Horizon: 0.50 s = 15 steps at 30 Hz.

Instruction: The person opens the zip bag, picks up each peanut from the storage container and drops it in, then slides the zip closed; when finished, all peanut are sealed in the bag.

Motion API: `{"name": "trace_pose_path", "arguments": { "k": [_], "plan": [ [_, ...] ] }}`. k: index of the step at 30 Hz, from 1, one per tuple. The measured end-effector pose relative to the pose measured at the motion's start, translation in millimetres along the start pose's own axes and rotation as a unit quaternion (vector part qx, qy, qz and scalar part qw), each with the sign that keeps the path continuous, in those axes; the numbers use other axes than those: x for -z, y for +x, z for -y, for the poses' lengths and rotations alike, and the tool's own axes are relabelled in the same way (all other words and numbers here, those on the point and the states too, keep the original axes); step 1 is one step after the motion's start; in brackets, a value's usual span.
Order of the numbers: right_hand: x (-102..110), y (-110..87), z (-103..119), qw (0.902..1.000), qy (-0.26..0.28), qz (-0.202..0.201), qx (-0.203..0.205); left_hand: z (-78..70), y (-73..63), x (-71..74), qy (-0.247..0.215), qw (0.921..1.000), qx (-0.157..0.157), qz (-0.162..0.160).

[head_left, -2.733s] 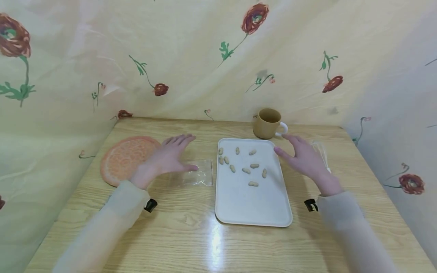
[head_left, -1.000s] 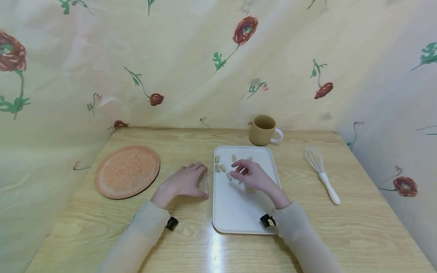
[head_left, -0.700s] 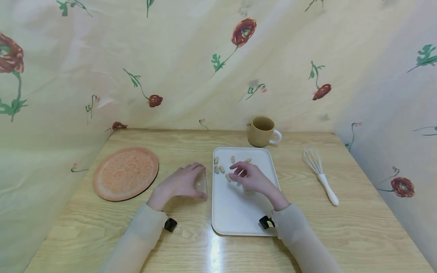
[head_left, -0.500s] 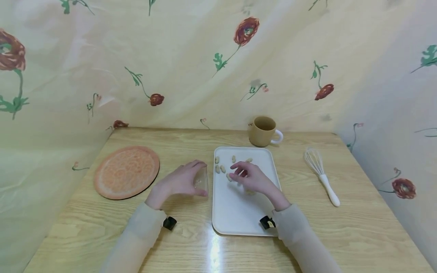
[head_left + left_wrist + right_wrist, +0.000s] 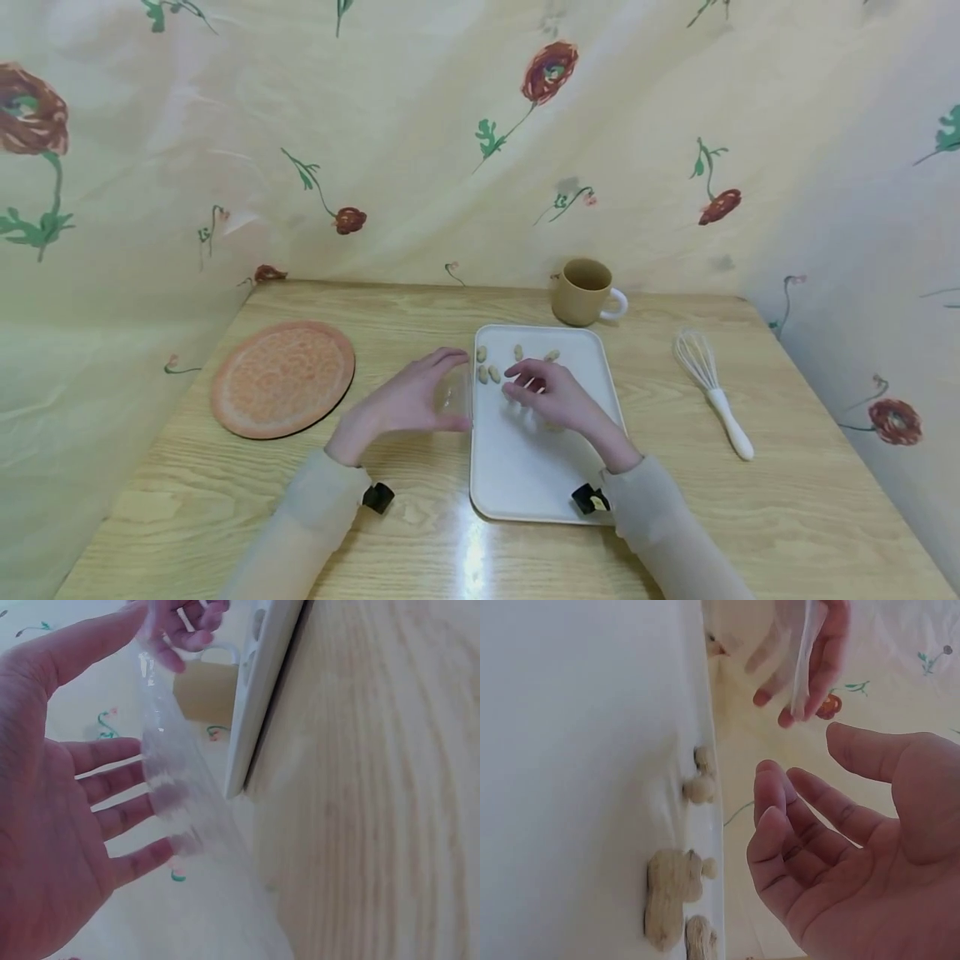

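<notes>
My left hand [image 5: 408, 398] holds a clear plastic bag [image 5: 457, 392] between thumb and fingertips, with the bag's edge overlapping the left rim of the white tray [image 5: 517, 479]. The left wrist view shows the filmy bag [image 5: 195, 810] stretching down from the spread fingers. Over the tray hovers my right hand [image 5: 558, 393], its fingers loosely bent. Nothing sits between thumb and fingers of the right hand [image 5: 870, 847] in the right wrist view. Several peanuts [image 5: 482, 375] lie on the tray's far part; others are hidden under the right hand.
A brown mug [image 5: 581, 293] with a white handle stands behind the tray. To the right lies a white-handled whisk [image 5: 716, 396]. A round orange mat [image 5: 283, 379] is at the left on the wooden table [image 5: 420, 533]. Flowered cloth [image 5: 405, 142] hangs behind.
My left hand has come down onto the bag and taken hold of it, then moved it right to the tray's rim. My right hand has moved left from beside the tray to above the peanuts.
</notes>
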State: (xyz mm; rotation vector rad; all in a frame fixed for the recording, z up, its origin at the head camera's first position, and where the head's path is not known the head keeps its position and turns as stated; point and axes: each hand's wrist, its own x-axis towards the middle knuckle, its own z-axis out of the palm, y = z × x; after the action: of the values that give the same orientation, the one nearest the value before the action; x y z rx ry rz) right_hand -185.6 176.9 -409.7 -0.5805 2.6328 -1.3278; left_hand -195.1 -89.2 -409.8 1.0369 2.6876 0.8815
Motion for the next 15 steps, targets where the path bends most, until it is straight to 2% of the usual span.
{"name": "trace_pose_path", "arguments": {
  "k": [6, 9, 15],
  "plan": [
    [-2, -0.5, 3, 0.9984, 0.054, 0.012, -0.004, -6.9, 3.2, -4.8, 0.009, 0.9999, -0.009, 0.000],
    [-4, -0.5, 4, 0.9948, 0.094, 0.028, -0.026, -11.3, 3.4, -6.4, 0.011, 0.9999, -0.010, 0.005],
    [-13, -1.1, 10, 0.9812, 0.162, 0.065, -0.083, -19.1, 3.6, -12.8, 0.015, 0.9997, -0.017, 0.009]
  ]
}}
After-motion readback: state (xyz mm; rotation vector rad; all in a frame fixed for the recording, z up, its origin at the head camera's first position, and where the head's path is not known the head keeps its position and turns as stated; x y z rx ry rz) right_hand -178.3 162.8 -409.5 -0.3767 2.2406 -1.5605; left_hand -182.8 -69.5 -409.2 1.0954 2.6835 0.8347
